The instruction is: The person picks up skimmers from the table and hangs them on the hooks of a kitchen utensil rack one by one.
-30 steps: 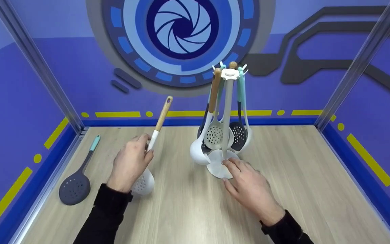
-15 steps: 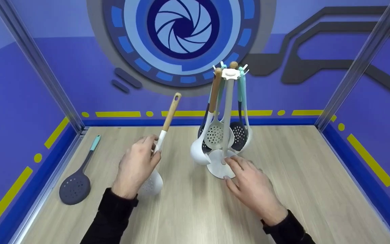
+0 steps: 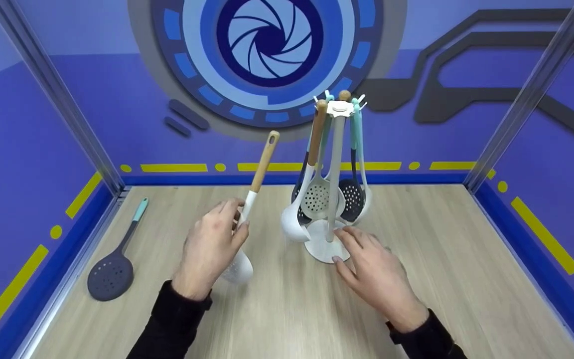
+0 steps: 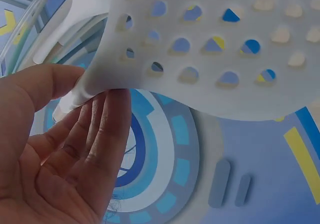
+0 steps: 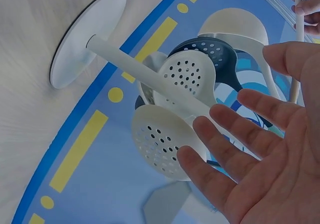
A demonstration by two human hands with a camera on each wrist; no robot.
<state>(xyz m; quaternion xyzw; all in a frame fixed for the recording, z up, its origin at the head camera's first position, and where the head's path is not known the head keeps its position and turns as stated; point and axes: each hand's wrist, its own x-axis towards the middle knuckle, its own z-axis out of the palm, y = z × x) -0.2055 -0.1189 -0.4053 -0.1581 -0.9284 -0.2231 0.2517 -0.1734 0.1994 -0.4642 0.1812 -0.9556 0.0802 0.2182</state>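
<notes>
My left hand (image 3: 210,249) pinches the white neck of a slotted skimmer (image 3: 265,162) between thumb and fingers. Its wooden handle points up and away, and its perforated white head (image 4: 200,59) hangs below the hand, above the table. To the right stands a white utensil stand (image 3: 337,164) with a round base, hung with several utensils. Among these are a white ladle (image 3: 294,225) with a brown handle, a pale perforated skimmer (image 3: 318,199) and a dark one (image 3: 351,198). My right hand (image 3: 379,276) hovers at the base's right front edge, fingers extended; contact there is unclear.
A dark grey slotted turner (image 3: 110,276) with a teal-tipped handle lies at the left of the wooden table (image 3: 277,309). Blue printed panels (image 3: 82,119) and metal posts (image 3: 63,99) enclose the back and both sides.
My left hand has carried the wooden-handled skimmer rightward, nearer the stand. My right hand has shifted very slightly right. The stand and the grey turner stay in place.
</notes>
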